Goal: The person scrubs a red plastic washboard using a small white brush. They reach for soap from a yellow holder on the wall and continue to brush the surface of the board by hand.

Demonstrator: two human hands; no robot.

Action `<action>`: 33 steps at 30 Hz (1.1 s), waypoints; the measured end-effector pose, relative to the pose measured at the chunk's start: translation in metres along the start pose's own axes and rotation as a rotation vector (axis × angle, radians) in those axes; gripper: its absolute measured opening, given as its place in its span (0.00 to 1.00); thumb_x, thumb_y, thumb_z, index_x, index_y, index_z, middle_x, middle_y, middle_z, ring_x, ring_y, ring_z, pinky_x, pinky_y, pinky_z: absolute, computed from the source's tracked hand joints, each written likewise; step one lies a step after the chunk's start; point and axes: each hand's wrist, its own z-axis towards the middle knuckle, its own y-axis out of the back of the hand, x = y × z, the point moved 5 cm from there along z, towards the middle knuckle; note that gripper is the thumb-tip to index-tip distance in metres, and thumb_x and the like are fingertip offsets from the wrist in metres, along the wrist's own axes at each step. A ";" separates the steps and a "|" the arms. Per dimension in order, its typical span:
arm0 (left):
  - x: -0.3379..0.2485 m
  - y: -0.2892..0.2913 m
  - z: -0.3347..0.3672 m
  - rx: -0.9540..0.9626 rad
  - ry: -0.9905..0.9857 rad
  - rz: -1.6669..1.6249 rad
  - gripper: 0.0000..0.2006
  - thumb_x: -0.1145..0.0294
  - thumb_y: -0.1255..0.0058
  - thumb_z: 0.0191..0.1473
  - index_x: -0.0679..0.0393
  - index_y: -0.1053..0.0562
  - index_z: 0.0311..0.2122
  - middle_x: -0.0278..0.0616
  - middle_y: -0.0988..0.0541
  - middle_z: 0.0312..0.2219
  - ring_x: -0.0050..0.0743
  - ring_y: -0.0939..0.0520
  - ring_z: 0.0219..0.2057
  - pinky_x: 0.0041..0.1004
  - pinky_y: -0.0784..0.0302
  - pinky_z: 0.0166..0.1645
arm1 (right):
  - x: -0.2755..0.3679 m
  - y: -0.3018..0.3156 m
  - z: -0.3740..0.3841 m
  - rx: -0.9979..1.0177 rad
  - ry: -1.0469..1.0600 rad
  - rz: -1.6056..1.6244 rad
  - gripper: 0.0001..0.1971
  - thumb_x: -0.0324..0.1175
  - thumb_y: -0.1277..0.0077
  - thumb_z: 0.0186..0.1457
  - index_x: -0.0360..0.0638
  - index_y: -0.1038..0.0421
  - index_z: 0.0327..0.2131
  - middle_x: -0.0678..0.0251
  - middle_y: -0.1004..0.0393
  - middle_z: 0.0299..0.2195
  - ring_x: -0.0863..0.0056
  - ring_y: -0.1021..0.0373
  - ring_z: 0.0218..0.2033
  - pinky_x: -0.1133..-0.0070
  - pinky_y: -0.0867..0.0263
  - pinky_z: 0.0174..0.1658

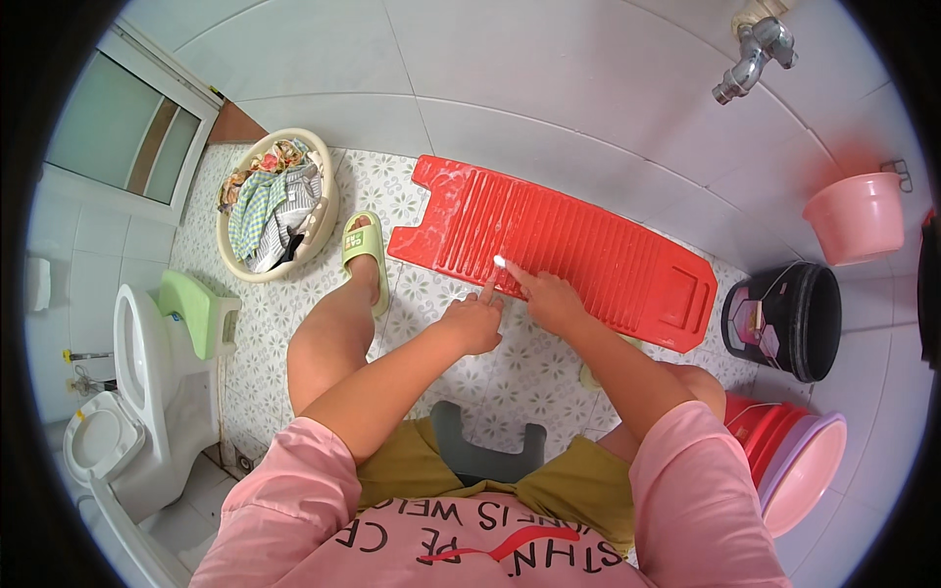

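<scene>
Hands (475, 321) (551, 302) side by side at washboard (598, 265)

One left hand (472, 323) and one right hand (552, 302), two in all; one red washboard (608, 257). Two light-green slippers (352, 257), the second mostly hidden. One oval cream tub (331, 191); its heaped garments (260, 216) overlap too much to count. Two plastic stools: one light-green stool (186, 309), one dark-grey stool (461, 446). One toilet (176, 421), one chrome tap (753, 61), one frosted-glass door (108, 118). Two separate buckets: one pink bucket (855, 220), one black bucket (818, 318). One nested stack of containers (760, 438), number within uncertain.
</scene>
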 end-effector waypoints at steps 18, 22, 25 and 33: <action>-0.002 0.002 0.000 0.017 0.018 0.008 0.30 0.59 0.48 0.47 0.60 0.39 0.55 0.62 0.56 0.61 0.56 0.33 0.53 0.42 0.34 0.55 | 0.003 -0.011 -0.008 -0.017 -0.037 -0.020 0.28 0.32 0.59 0.56 0.68 0.48 0.60 0.51 0.29 0.27 0.53 0.30 0.31 0.61 0.34 0.36; -0.002 -0.002 0.001 -0.011 0.020 -0.005 0.28 0.59 0.48 0.48 0.60 0.38 0.53 0.62 0.57 0.61 0.57 0.33 0.53 0.42 0.33 0.55 | -0.003 0.000 0.003 -0.086 -0.041 0.050 0.27 0.33 0.59 0.57 0.68 0.48 0.60 0.50 0.28 0.27 0.53 0.30 0.31 0.61 0.34 0.37; -0.001 -0.002 0.000 0.020 0.020 -0.006 0.28 0.58 0.48 0.48 0.61 0.37 0.52 0.62 0.57 0.61 0.57 0.33 0.53 0.42 0.34 0.55 | -0.002 -0.002 0.001 -0.064 -0.069 0.023 0.27 0.33 0.59 0.57 0.67 0.47 0.59 0.50 0.28 0.28 0.54 0.29 0.32 0.61 0.34 0.38; -0.001 0.000 -0.001 0.045 0.013 -0.034 0.27 0.60 0.50 0.48 0.62 0.37 0.52 0.62 0.57 0.61 0.57 0.36 0.55 0.43 0.35 0.55 | 0.001 -0.003 0.000 -0.044 -0.073 0.093 0.28 0.32 0.58 0.55 0.69 0.48 0.59 0.47 0.27 0.31 0.51 0.28 0.34 0.59 0.33 0.39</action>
